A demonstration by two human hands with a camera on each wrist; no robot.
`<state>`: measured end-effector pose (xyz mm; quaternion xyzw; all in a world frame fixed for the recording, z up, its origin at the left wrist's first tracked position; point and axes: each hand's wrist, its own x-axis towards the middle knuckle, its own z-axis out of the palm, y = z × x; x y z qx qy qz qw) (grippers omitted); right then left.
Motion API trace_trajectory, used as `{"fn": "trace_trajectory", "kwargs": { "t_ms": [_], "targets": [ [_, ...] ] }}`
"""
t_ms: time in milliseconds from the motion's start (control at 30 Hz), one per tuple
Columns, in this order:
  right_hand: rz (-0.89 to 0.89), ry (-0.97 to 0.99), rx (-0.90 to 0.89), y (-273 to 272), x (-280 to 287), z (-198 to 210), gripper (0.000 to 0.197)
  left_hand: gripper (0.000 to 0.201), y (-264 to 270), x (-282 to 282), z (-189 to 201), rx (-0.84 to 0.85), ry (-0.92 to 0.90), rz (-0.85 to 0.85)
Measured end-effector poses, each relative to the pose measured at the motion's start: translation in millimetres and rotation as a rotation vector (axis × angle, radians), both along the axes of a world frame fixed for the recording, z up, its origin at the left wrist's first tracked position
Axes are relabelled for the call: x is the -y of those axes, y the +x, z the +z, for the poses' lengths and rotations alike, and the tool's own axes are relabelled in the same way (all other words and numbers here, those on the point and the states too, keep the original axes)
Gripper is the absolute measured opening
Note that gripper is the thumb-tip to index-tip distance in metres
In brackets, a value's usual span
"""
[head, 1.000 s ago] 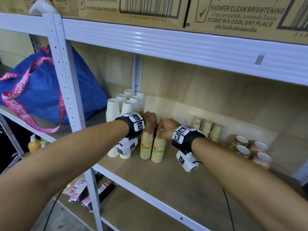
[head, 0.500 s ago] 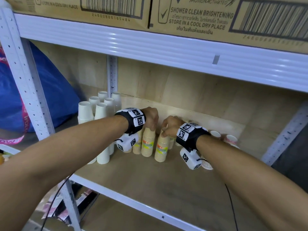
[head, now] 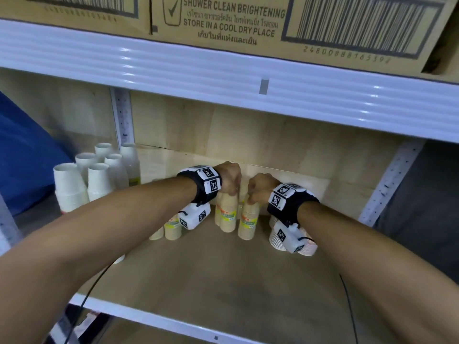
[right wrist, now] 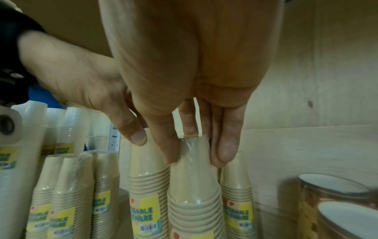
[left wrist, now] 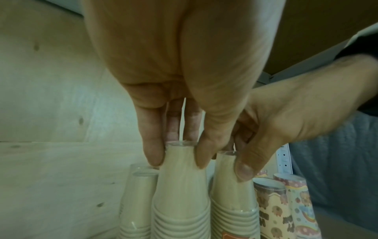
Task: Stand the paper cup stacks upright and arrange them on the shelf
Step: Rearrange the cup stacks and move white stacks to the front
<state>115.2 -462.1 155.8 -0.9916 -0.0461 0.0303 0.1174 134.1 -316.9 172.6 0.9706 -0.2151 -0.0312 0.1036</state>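
two tan paper cup stacks wrapped in clear plastic stand upright side by side near the back of the wooden shelf board [head: 223,281]. the left hand [head: 229,178] pinches the top of the left tan stack [head: 228,214], its thumb and fingers [left wrist: 152,152] pressed on either side of the narrow top. the right hand [head: 260,188] pinches the top of the right tan stack [head: 248,223] the same way, thumb on one side and fingers [right wrist: 225,145] on the other. more tan stacks with yellow labels [right wrist: 67,194] stand upright just to the left, partly behind the left wrist. taller white cup stacks [head: 96,180] stand further left near the white metal upright. patterned pink cup stacks [left wrist: 286,207] lie on the right. brown cardboard boxes [head: 223,21] sit on the shelf above.
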Motion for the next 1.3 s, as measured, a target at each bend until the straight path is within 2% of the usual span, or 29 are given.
{"fn": "trace_trajectory", "kwargs": {
  "t_ms": [267, 500, 867, 1200, 1300],
  "targets": [
    [-0.043, -0.025, 0.006, 19, 23, -10, 0.037, 0.037, 24, 31, -7, -0.021, -0.001, -0.056],
    [-0.038, 0.001, -0.005, 34, 31, -17, 0.030, 0.027, 41, 43, -17, -0.013, 0.053, -0.065],
    [0.014, 0.026, -0.001, 53, 39, -31, 0.026, 0.030, 57, 52, -33, -0.017, 0.059, -0.079],
    [0.014, 0.069, 0.038, 53, 42, -25, 0.033, 0.028, 60, 47, -23, 0.040, 0.033, -0.102],
    [0.006, 0.054, 0.067, 52, 40, -14, 0.037, 0.034, 60, 38, -12, 0.053, 0.008, -0.064]
  ]
}}
